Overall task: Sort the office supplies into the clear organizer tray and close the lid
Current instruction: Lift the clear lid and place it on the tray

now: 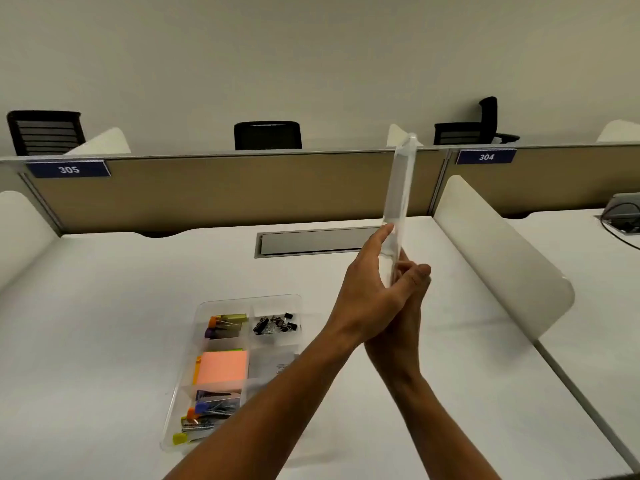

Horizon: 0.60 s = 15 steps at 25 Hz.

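The clear organizer tray [204,308] lies on the white desk, left of my forearms. It holds coloured clips, black binder clips [275,323], a stack of pink sticky notes [223,367] and more coloured clips near its front end. I hold the clear lid [401,188] upright and edge-on, above the desk and to the right of the tray. My left hand [370,296] presses the lid's left face. My right hand [408,306] grips it from the right, partly hidden behind the left.
A grey cable hatch [311,242] is set into the desk at the back. A tan partition [242,188] with labels 305 and 304 closes the far edge. A white curved divider [502,258] stands on the right, with cables on the neighbouring desk.
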Available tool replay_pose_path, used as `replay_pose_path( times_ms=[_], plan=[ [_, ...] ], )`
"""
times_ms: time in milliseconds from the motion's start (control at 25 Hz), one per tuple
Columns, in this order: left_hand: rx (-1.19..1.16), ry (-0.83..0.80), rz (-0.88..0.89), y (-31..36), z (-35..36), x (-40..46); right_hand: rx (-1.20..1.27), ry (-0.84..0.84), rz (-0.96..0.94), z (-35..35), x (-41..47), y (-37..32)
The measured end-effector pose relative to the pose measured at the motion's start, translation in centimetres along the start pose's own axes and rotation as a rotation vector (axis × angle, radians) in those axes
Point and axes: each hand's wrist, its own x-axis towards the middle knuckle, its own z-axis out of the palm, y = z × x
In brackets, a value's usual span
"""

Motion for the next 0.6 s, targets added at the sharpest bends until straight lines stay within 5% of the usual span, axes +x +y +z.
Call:
replay_pose_path(
  times_ms=[200,400,520,600],
  plan=[
    [-0.07,0.219,0.022,-0.3,-4.4,-1.7,-0.123,-0.123,-0.17,3.5,-2.8,-2.1],
    [-0.224,0.291,-0.014,-1.8,-10.1,-3.5,-0.207,-0.494,-0.521,4.6,-3.3,-0.9],
    [-0.28,0.27,-0.108,-3.4,-13.4,-5.5,-0.292,-0.327,-0.565,4.2,-2.7,0.3],
    [-0.335,0.249,-0.181,-4.6,-15.3,-6.7,-0.379,-0.116,-0.434,4.2,-1.6,1.4]
  ],
)
